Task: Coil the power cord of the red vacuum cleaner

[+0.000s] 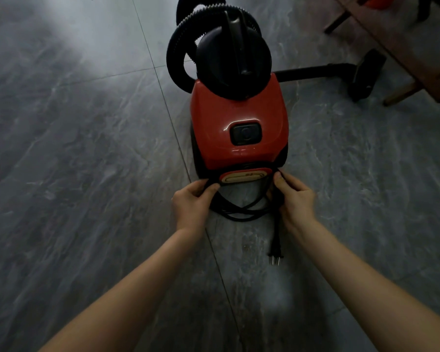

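Observation:
The red vacuum cleaner (239,123) stands on the grey floor, its back end facing me. Its black power cord (241,212) hangs in several loops just behind the machine, held up at both sides. My left hand (192,199) grips the left side of the loops beside the rear label. My right hand (294,196) grips the right side. The cord's free end drops from under my right hand to the plug (275,250), which lies on the floor with its pins toward me.
A black ribbed hose (178,47) curls around the vacuum's top. The black wand and floor nozzle (363,74) lie to the right, near a wooden bench (404,59). Grey tiled floor stretches out to the left.

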Demonstrator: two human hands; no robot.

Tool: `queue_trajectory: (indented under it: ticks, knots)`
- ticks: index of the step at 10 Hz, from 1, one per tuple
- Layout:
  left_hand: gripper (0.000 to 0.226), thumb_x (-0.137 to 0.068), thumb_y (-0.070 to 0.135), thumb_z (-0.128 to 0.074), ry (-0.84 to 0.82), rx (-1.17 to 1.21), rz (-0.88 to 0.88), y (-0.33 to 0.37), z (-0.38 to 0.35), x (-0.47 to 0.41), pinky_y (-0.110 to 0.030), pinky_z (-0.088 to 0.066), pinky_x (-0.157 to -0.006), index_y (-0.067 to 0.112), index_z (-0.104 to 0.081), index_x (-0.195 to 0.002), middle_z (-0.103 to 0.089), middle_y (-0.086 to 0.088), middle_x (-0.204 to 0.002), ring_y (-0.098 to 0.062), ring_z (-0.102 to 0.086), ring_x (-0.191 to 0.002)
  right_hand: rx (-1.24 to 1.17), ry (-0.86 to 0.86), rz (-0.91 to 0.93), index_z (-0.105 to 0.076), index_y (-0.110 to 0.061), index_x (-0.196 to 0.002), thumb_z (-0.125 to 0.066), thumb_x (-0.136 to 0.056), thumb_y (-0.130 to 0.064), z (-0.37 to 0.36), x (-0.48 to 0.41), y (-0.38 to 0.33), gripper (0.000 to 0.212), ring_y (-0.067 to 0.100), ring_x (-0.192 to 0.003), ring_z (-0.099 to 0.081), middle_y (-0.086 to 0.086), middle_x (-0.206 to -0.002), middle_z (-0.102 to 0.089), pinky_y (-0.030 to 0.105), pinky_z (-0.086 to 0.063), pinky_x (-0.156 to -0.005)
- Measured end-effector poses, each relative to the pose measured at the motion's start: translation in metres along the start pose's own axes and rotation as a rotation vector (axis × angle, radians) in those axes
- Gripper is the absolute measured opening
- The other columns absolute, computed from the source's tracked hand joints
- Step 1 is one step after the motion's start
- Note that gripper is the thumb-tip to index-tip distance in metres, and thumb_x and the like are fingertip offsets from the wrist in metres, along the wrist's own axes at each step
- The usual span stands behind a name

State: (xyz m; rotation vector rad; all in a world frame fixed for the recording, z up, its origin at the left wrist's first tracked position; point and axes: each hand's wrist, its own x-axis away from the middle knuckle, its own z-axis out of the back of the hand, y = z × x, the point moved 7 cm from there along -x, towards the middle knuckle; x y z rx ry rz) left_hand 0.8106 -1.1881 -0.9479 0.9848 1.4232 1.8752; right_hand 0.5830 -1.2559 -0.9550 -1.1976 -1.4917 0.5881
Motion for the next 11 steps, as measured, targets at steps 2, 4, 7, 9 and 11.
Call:
queue_trajectory:
  ticks: [2, 4, 7, 9, 11]
  knots:
    - [0.022, -0.081, 0.018, -0.079, 0.002, 0.012, -0.002, 0.005, 0.002, -0.001, -0.015, -0.055, -0.076, 0.018, -0.075, -0.102, -0.074, 0.012, -0.087, 0.004, -0.070, -0.081, -0.032, 0.000, 0.022, -0.072, -0.010, -0.097, -0.066, -0.090, -0.004, -0.003, 0.004, -0.004, 0.012, 0.013, -0.079, -0.072, 0.003, -0.085, -0.076, 0.028, -0.060, -0.079]
    - [0.022, -0.081, 0.013, -0.078, -0.016, 0.030, 0.003, 0.010, -0.001, -0.001, -0.009, -0.053, -0.071, 0.015, -0.073, -0.103, -0.072, 0.012, -0.086, 0.009, -0.068, -0.075, 0.001, -0.003, 0.060, -0.071, -0.010, -0.099, -0.064, -0.091, -0.004, -0.004, 0.005, -0.008, 0.012, 0.018, -0.088, -0.071, 0.009, -0.097, -0.074, 0.033, -0.058, -0.087]
    - [0.018, -0.087, 0.014, -0.073, -0.094, -0.070, -0.056, 0.019, 0.001, 0.003, -0.007, -0.051, -0.070, 0.016, -0.070, -0.104, -0.069, 0.012, -0.088, 0.012, -0.065, -0.077, 0.354, -0.072, 0.242, -0.068, -0.013, -0.105, -0.066, -0.091, -0.011, -0.001, 0.002, -0.026, 0.014, 0.020, -0.098, -0.068, 0.005, -0.100, -0.071, 0.027, -0.055, -0.084]
    - [0.034, -0.090, 0.026, -0.069, -0.130, -0.366, -0.215, 0.031, 0.012, 0.009, -0.033, -0.054, -0.093, 0.013, -0.064, -0.121, -0.068, -0.001, -0.113, -0.012, -0.064, -0.103, 0.691, -0.087, 0.411, -0.059, -0.017, -0.120, -0.065, -0.092, -0.020, -0.005, 0.020, -0.045, 0.029, 0.010, -0.105, -0.060, -0.004, -0.113, -0.062, 0.024, -0.051, -0.090]
    - [0.053, -0.093, 0.038, -0.058, -0.181, -0.735, -0.635, 0.073, 0.025, 0.054, -0.028, -0.044, -0.101, 0.007, -0.053, -0.136, -0.061, -0.008, -0.130, -0.021, -0.056, -0.122, 1.159, -0.127, 0.835, -0.057, -0.009, -0.130, -0.059, -0.095, -0.026, -0.023, 0.084, -0.072, 0.038, 0.018, -0.119, -0.053, 0.004, -0.127, -0.060, 0.009, -0.028, -0.104]
